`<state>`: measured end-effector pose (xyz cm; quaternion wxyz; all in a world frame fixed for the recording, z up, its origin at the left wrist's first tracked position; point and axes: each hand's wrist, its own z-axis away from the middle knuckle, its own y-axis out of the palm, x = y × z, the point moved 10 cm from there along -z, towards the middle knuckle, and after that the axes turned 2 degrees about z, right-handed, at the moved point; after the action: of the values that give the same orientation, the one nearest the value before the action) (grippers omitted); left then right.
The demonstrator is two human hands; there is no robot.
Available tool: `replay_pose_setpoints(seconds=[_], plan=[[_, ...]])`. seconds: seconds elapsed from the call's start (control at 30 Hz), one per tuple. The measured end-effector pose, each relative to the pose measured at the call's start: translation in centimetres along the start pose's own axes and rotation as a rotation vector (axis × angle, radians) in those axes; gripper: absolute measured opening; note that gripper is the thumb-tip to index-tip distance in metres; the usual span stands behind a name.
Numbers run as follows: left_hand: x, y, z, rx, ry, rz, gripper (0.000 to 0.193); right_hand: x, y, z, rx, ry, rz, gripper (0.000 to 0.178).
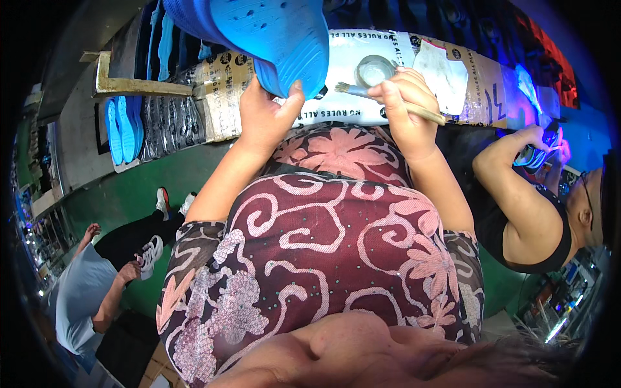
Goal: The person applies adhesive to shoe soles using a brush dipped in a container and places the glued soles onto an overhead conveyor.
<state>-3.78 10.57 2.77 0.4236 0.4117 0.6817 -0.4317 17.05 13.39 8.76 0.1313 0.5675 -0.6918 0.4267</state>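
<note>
While L grip (268, 115) pinched blue clog (279, 40), R grip (411, 111) clasped brush (358, 90). Bristles (341, 87) aimed approx. 9 o'clock; clog lay 10 o'clock from brush.

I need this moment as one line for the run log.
left hand: holds blue shoe part; right hand: holds brush; bristles: apart from shoe part; round dish: on white sheet

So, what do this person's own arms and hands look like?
They're ordinary human ones, no machinery or cables. The left hand and right hand wear no gloves, and I see no watch or bracelet at either wrist. The forearms are uncovered up to dark, sheer-looking sleeves that end near the elbows, patterned with pale swirls.
</note>
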Motion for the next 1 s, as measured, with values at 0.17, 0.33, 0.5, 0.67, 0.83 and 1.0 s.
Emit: replay_pose_setpoints(seconds=[0.17, 0.33, 0.5, 0.67, 0.83, 1.0], plan=[[-4.7, -1.7, -1.5, -0.011, -0.039, 0.195, 0.038, -1.5, -4.7, 1.3, -0.173, 0.106, -0.002, 0.023], [-9.7, 0.2, -3.1, 0.343, -0.101, 0.457, 0.056, -5.6, -5.5, 5.6, -0.287, 0.426, -0.203, 0.027], [-15.6, 7.0, -8.2, 0.712, -0.178, 0.518, 0.059, -5.3, -4.8, 6.6, -0.279, 0.45, -0.199, 0.033], [-18.0, 12.1, -19.0, 0.601, -0.201, 0.962, 0.05, -5.1, -4.6, 6.0, -0.268, 0.483, -0.246, 0.033], [-15.2, 12.4, -14.7, 0.729, -0.317, 0.93, 0.045, -7.4, -5.0, 7.8, -0.343, 0.579, -0.306, 0.032], [-0.2, 2.6, -7.4, 0.473, -0.475, 0.625, 0.041, -8.7, -4.5, 8.2, -0.337, 0.605, -0.354, 0.03]])
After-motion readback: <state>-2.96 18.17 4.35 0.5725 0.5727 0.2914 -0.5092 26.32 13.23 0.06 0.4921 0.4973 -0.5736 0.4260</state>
